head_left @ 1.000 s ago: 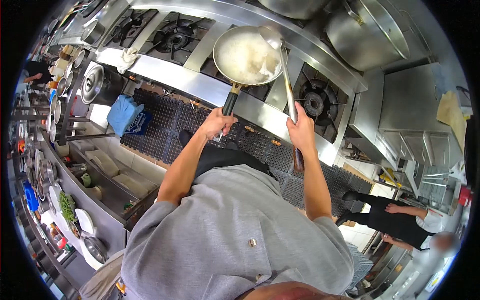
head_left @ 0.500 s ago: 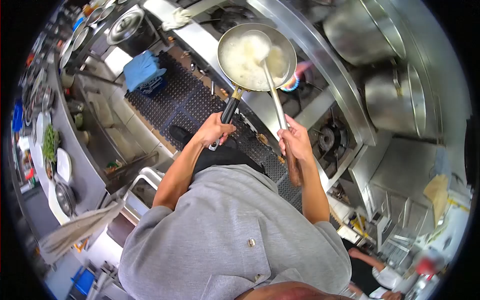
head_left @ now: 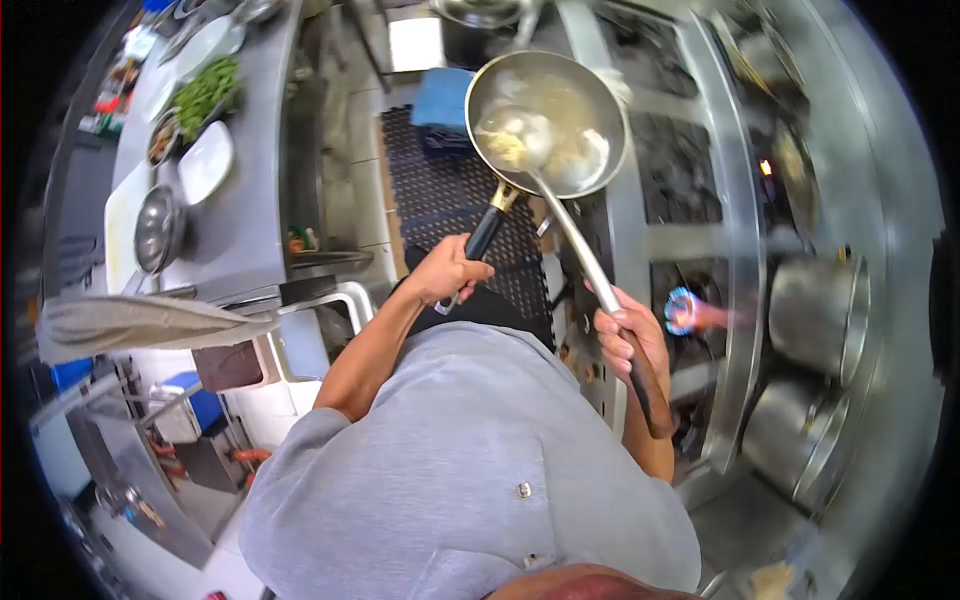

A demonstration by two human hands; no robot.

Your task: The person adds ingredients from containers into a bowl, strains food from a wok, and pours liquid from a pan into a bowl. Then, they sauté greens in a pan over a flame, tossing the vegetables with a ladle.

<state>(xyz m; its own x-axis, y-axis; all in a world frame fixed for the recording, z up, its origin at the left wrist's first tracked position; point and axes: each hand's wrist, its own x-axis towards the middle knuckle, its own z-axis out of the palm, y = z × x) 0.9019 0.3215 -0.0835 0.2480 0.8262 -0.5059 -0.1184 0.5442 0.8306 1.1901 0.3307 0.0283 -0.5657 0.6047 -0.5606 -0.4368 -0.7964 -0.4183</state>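
Note:
My left hand [head_left: 447, 271] is closed round the black handle of a frying pan [head_left: 610, 165]. The pan is held up in front of me, off the burner, with cloudy liquid and pale pieces [head_left: 555, 97] in it. My right hand [head_left: 632, 335] grips the dark wooden handle of a long metal ladle [head_left: 580, 243]. The ladle's bowl rests in the pan, with pale yellowish bits in and around it.
A lit burner [head_left: 682, 311] flames on the stove [head_left: 685, 243] to the right, near my right hand. Large pots [head_left: 815, 315] stand beyond it. At left, a steel counter [head_left: 235, 225] bears greens [head_left: 207, 97], a white dish [head_left: 207, 163] and a metal bowl [head_left: 160, 228]. A cloth [head_left: 150, 325] hangs nearby.
My body and view have turned left towards the counter. The pan has moved away from the flame, and its white froth has thinned. Both hands keep their grips.

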